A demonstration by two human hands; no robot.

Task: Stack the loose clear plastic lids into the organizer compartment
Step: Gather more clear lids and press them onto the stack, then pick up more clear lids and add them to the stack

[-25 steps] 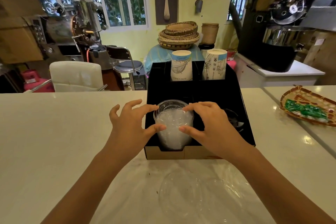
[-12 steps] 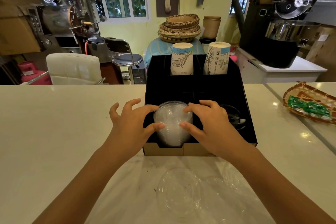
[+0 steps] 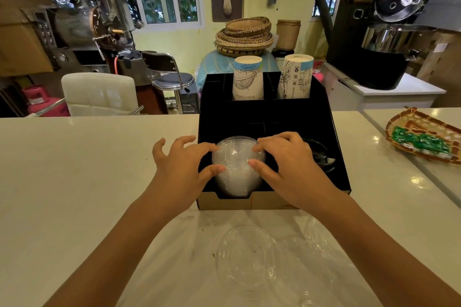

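Moved: the stack of clear domed plastic lids (image 3: 238,166) sits lower in the black cardboard organizer (image 3: 329,129) than before.
Grip: left hand (image 3: 183,164) and right hand (image 3: 290,164) pinch the stack between them.
Next: release, then fetch the loose clear lid (image 3: 245,257) lying nearer than the grip.

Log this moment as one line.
left hand + right hand: on lid stack | organizer: front-left slot | loose lids: on counter

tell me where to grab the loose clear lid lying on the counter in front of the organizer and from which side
Judging by its pose, take the loose clear lid by its rim, coming down from above with thumb and fingers on opposite edges. It lies flat on the counter, its round outline open all round, and its dome looks thin and slick, so the rim should give a firmer pinch. A second lid beside it on the right crowds that edge.
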